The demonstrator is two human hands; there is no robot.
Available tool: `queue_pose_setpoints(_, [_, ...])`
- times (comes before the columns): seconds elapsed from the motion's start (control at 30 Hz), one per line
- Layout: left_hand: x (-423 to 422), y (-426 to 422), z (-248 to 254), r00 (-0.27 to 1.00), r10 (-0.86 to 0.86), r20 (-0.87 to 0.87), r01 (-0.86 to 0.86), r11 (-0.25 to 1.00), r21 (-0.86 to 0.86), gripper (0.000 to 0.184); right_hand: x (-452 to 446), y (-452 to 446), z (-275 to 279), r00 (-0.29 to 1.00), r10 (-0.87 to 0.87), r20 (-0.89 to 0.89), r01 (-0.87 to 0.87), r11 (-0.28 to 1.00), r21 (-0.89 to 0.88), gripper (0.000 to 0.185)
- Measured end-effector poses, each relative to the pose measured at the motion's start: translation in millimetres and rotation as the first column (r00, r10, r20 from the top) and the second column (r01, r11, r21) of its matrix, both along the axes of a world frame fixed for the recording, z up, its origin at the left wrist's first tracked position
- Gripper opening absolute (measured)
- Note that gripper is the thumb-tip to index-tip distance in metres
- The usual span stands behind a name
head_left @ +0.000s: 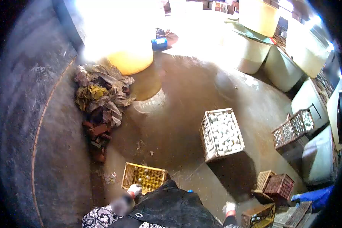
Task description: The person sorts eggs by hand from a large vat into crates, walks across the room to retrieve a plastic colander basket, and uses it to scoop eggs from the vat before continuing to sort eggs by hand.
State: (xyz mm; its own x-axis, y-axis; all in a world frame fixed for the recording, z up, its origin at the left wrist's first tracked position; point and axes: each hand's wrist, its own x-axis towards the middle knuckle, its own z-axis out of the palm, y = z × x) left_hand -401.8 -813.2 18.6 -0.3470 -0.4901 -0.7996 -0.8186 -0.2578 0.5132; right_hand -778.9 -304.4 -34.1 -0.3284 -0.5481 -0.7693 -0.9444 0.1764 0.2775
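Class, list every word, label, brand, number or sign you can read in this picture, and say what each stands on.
No text can be read anywhere.
Blue container: too small and blurred to tell whether it bears print.
Pale marks on the floor: no letters or numbers can be made out.
Yellow crate: no readable lettering.

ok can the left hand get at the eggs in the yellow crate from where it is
Probably yes: the left hand is at the near edge of the yellow crate, the crate's top is open, and nothing visible covers the few eggs inside.
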Motion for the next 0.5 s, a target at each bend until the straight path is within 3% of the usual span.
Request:
queue_pose_setpoints(0.03, [2,-7,3,0.937,-0.305,0.171,0.343,0.899,-0.271,0.034,-48,-53,17,0.962,-0.249,-0.111,0.227,0.957,-0.181,0.013])
queue_pose_setpoints(0.07, [14,-17,-22,0.916,-0.329,0.231,0.386,0.88,-0.278,0.039,-104,-69,-23,0.985,-0.079,-0.153,0.076,0.997,-0.027,0.018])
queue_pose_setpoints(0.1, [6,-17,-6,0.935,-0.24,0.262,0.311,0.909,-0.278,0.026,-152,-127,4,0.99,-0.123,-0.064,0.129,0.987,0.1,0.018])
queue_pose_setpoints(0.13, [36,-27,-50,0.775,-0.567,0.279,0.631,0.715,-0.3,0.029,-179,-150,-1,0.99,-0.124,-0.065,0.13,0.986,0.101,0.018])
queue_pose_setpoints(0.17, [60,-37,-88,0.54,-0.788,0.298,0.824,0.42,-0.381,0.031,-213,-180,-10,0.97,-0.24,0.034,0.242,0.953,-0.184,0.018])
queue_pose_setpoints(0.2, [33,-52,-77,0.618,-0.722,0.311,0.785,0.547,-0.292,0.03,-251,-215,-31,0.934,-0.318,0.161,0.356,0.822,-0.444,0.018])
queue_pose_setpoints(0.27, [-26,-104,-77,0.752,-0.572,0.329,0.652,0.719,-0.242,0.028,-300,-275,-52,0.829,-0.331,0.452,0.552,0.351,-0.756,0.02])
queue_pose_setpoints(0.3, [-56,-135,-83,0.791,-0.518,0.325,0.601,0.757,-0.258,0.027,-317,-294,-48,0.642,-0.451,0.62,0.754,0.222,-0.619,0.019])
queue_pose_setpoints(0.33, [-86,-167,-86,0.822,-0.47,0.322,0.556,0.783,-0.278,0.027,-324,-315,-30,0.481,-0.581,0.656,0.863,0.184,-0.47,0.019])
queue_pose_setpoints(0.37, [-115,-198,-92,0.851,-0.421,0.314,0.509,0.807,-0.301,0.026,-330,-323,-27,0.398,-0.659,0.638,0.909,0.19,-0.371,0.019])
queue_pose_setpoints(0.5, [-255,-330,-108,0.982,-0.17,0.088,0.191,0.881,-0.433,0.026,-323,-354,-8,0.275,-0.791,0.547,0.955,0.29,-0.061,0.018])
